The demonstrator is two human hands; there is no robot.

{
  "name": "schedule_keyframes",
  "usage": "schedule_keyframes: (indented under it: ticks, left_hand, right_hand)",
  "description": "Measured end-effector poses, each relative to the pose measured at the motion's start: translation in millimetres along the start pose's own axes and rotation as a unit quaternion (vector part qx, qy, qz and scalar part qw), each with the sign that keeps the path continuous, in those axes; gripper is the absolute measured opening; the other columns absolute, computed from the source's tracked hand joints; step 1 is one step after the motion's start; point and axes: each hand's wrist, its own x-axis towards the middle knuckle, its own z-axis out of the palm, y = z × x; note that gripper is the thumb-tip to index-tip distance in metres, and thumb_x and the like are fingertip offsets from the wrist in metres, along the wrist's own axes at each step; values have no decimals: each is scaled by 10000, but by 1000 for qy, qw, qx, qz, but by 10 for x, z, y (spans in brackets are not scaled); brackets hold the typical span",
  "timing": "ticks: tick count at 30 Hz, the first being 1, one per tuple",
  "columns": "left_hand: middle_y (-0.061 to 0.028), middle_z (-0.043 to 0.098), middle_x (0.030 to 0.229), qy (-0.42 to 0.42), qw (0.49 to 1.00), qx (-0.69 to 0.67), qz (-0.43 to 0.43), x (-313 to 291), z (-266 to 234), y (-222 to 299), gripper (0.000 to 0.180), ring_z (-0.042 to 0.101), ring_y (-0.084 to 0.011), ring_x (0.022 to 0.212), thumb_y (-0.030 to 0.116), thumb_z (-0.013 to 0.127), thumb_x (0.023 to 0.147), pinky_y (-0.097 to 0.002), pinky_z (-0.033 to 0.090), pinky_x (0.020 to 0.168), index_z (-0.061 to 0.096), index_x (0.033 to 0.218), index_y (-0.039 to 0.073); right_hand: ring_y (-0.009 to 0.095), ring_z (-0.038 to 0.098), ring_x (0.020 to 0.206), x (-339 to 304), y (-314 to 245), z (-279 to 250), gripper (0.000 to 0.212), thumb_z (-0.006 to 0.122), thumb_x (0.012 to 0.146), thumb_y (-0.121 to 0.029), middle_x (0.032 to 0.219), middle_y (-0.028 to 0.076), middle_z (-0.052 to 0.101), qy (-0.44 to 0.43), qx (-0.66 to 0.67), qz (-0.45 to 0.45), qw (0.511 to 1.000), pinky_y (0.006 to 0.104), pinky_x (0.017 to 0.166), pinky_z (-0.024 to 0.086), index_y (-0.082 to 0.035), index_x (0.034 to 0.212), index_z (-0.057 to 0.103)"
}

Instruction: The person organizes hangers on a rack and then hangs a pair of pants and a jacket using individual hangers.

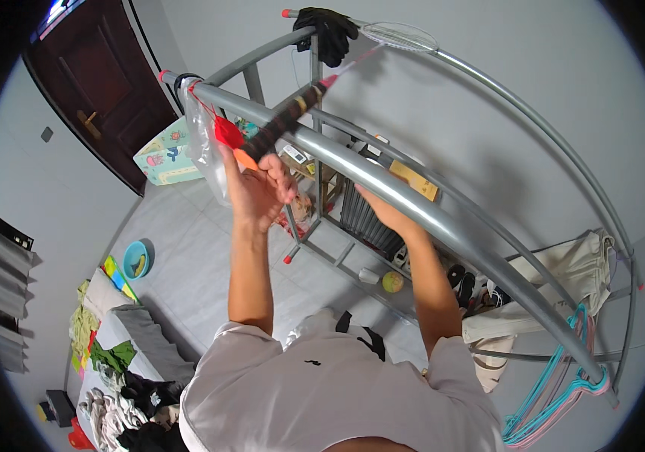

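Clear plastic bag (203, 143) holds something red; left fingers (277, 177) clench racket handle (277, 129), right fingers hidden.

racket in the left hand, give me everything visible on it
The racket is a badminton type: dark wrapped grip with pale bands, an orange butt end, thin pinkish shaft, oval strung head with a whitish frame. It slants up and to the right, its head lying over the rack's top grey bar near a black glove. The left hand grips its lower handle; the right hand is behind the near bar, apart from it.
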Motion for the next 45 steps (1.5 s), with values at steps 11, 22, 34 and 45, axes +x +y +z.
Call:
schedule_keyframes:
  ticks: [11, 22, 34, 45]
  left_hand:
    - [-242, 650, 689, -214, 912, 159, -312, 286, 268, 741, 677, 664, -326, 537, 529, 463, 920, -314, 528, 416, 599, 900, -135]
    - [-179, 629, 754, -320, 893, 208, -237, -300, 667, -42, 223, 615, -201, 529, 194, 550, 927, -273, 507, 474, 541, 982, -22]
    - [-84, 644, 1014, -659, 665, 246, -251, -2588, 1666, -1505, 222, 638, -122, 909, 69, 572, 936, -258, 529, 758, 561, 1124, -50]
    - [-222, 659, 813, -756, 594, 237, -141, -4705, 1370, -2809, 260, 636, -429, 776, 121, 616, 858, -464, 492, 617, 547, 1090, 25]
  right_hand:
    - [115, 618, 769, 114, -519, 883, 136, 637, 894, -85, 872, 60, 670, -25, 138, 80, 987, 264, 709, 502, 13, 988, 650]
    - [108, 584, 779, -958, -1195, 508, 114, 611, 893, -77, 853, 53, 651, 158, 120, 113, 974, 262, 736, 466, -22, 988, 641]
    - [241, 469, 1256, -3575, -2591, 521, 646, 426, 903, -329, 1361, 164, 484, 632, 52, 44, 772, 347, 1059, 329, 25, 1433, 323]
    - [83, 607, 836, -5137, -3246, 717, 334, 626, 901, -33, 1001, 40, 671, 854, -127, 220, 454, 219, 745, 490, 11, 1225, 556]
